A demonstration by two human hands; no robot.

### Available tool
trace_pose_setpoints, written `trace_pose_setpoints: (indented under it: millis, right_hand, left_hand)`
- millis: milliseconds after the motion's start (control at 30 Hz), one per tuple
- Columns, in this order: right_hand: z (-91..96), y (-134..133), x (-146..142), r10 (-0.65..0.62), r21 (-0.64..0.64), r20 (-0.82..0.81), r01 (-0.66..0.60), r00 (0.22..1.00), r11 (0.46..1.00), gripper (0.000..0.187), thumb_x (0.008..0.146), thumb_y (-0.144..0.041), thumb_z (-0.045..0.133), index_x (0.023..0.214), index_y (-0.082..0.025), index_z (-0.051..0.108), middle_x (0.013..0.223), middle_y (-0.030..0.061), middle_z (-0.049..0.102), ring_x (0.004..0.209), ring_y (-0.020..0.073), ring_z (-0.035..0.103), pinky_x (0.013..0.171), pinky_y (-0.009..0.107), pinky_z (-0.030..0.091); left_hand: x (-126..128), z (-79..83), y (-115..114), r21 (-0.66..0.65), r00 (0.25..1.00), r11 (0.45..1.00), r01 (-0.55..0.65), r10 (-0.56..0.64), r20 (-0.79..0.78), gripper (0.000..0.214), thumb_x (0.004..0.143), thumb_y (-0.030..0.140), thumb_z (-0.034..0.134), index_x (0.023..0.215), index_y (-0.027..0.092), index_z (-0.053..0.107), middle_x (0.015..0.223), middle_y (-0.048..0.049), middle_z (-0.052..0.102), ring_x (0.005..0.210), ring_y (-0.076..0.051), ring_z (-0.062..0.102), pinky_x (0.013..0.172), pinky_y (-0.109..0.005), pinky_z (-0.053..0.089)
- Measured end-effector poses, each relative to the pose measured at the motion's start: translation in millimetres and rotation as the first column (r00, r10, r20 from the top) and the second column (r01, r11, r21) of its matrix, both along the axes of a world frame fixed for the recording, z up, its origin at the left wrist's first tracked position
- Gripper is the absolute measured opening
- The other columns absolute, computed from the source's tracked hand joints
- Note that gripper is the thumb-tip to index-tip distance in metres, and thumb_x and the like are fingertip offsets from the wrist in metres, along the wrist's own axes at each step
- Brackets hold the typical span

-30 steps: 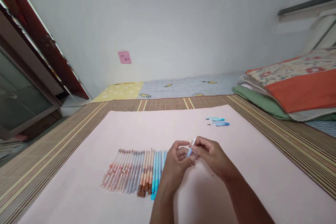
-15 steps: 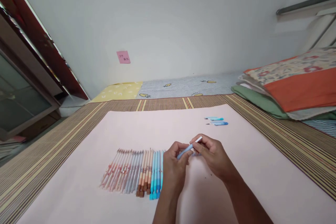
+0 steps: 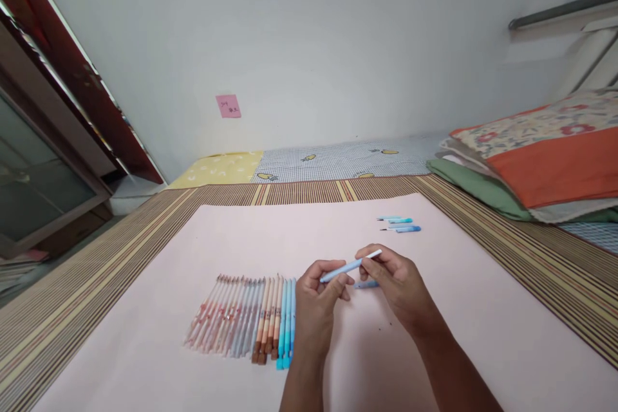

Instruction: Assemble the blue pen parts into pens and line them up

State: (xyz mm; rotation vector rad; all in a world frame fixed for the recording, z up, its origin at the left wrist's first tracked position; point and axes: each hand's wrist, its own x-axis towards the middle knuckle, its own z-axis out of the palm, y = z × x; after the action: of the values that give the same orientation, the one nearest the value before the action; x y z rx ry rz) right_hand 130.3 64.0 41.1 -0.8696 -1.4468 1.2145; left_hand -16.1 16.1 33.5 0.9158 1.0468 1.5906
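Over a pale pink sheet (image 3: 270,232), my left hand (image 3: 316,296) pinches the lower left end of a light blue pen piece (image 3: 345,268). My right hand (image 3: 398,286) grips its other end, where a white tip sticks out past the fingers. Another blue pen part (image 3: 365,284) lies on the sheet behind the hands, partly covered. Left of my left hand is a row of pens (image 3: 241,315), clear-pink, grey, peach-brown and blue, side by side; my left forearm hides the row's right end.
Several blue pen parts (image 3: 405,228) with thin refills lie at the sheet's far right. Striped matting (image 3: 145,232) surrounds the sheet. Folded cloths (image 3: 545,167) are stacked at the right. A pink note (image 3: 228,106) is stuck to the wall, and small dark specks dot the sheet.
The light blue pen piece has turned flatter. My right hand has shifted slightly right, and my left hand slightly left. More of the blue part behind them shows.
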Motion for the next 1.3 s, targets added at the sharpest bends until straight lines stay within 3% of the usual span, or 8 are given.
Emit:
trace_pose_setpoints:
  millis: [133, 267, 533, 767, 1067, 1300]
  right_hand:
    - [-2.0, 0, 0, 0.064, -0.069, -0.09, -0.071, 0.994, 0.995, 0.027, 0.083, -0.046, 0.073, 0.091, -0.02, 0.068, 0.07, 0.0004, 0.06, 0.069, 0.0174, 0.057, 0.067, 0.03, 0.046]
    - [-5.8, 1, -5, 0.018, -0.05, -0.125, -0.025, 0.992, 0.998, 0.027, 0.082, -0.046, 0.075, 0.085, -0.02, 0.069, 0.07, 0.0013, 0.061, 0.067, 0.0167, 0.056, 0.064, 0.03, 0.044]
    - [-5.0, -2, -14, -0.016, 0.003, -0.211, 0.017, 0.977, 1.0, 0.027, 0.085, -0.044, 0.072, 0.075, -0.019, 0.065, 0.07, 0.0015, 0.057, 0.063, 0.0151, 0.051, 0.06, 0.029, 0.041]
    - [3.4, -10, -17, -0.001, 0.0, -0.237, 0.001, 0.971, 1.0, 0.025, 0.086, -0.041, 0.071, 0.074, -0.02, 0.064, 0.072, 0.0017, 0.057, 0.065, 0.0156, 0.05, 0.063, 0.03, 0.042]
    - [6.5, -10, -17, -0.013, 0.07, -0.146, 0.023, 0.989, 0.997, 0.026, 0.088, -0.041, 0.069, 0.073, -0.02, 0.063, 0.067, 0.0007, 0.056, 0.064, 0.0161, 0.051, 0.062, 0.03, 0.041]
    - [6.0, -9, -13, -0.059, 0.048, -0.07, 0.063, 0.996, 0.997, 0.026, 0.085, -0.044, 0.071, 0.076, -0.02, 0.066, 0.07, 0.0022, 0.059, 0.063, 0.0154, 0.051, 0.06, 0.029, 0.044]
  left_hand:
    - [3, 3.9, -2, 0.027, 1.0, 1.0, -0.004, 0.004, 0.011, 0.021, 0.08, 0.031, 0.077, 0.093, 0.016, 0.071, 0.077, -0.0045, 0.074, 0.065, -0.013, 0.064, 0.07, -0.026, 0.051]
    - [7, 7.6, -5, 0.033, 0.998, 0.998, -0.047, 0.048, -0.043, 0.022, 0.082, 0.034, 0.074, 0.092, 0.015, 0.069, 0.072, -0.0034, 0.072, 0.058, -0.013, 0.062, 0.063, -0.026, 0.049]
    - [9, 10.3, -10, 0.066, 0.948, 0.99, -0.123, 0.137, -0.288, 0.03, 0.091, 0.044, 0.062, 0.078, 0.017, 0.065, 0.056, 0.0005, 0.063, 0.047, -0.012, 0.055, 0.053, -0.023, 0.042]
    - [10, 11.8, -9, -0.007, 0.989, 0.997, -0.082, 0.08, -0.125, 0.037, 0.088, 0.052, 0.065, 0.076, 0.017, 0.06, 0.048, 0.0024, 0.058, 0.039, -0.009, 0.047, 0.046, -0.021, 0.035]
    - [7, 10.4, -9, -0.038, 0.985, 0.996, -0.086, 0.08, -0.153, 0.05, 0.087, 0.064, 0.059, 0.068, 0.017, 0.058, 0.041, 0.0042, 0.049, 0.036, -0.008, 0.037, 0.042, -0.021, 0.029]
    - [-1, 6.1, -4, -0.092, 0.995, 0.991, 0.101, -0.101, -0.002, 0.05, 0.084, 0.061, 0.064, 0.067, 0.014, 0.064, 0.041, 0.0031, 0.049, 0.035, -0.006, 0.034, 0.041, -0.021, 0.021]
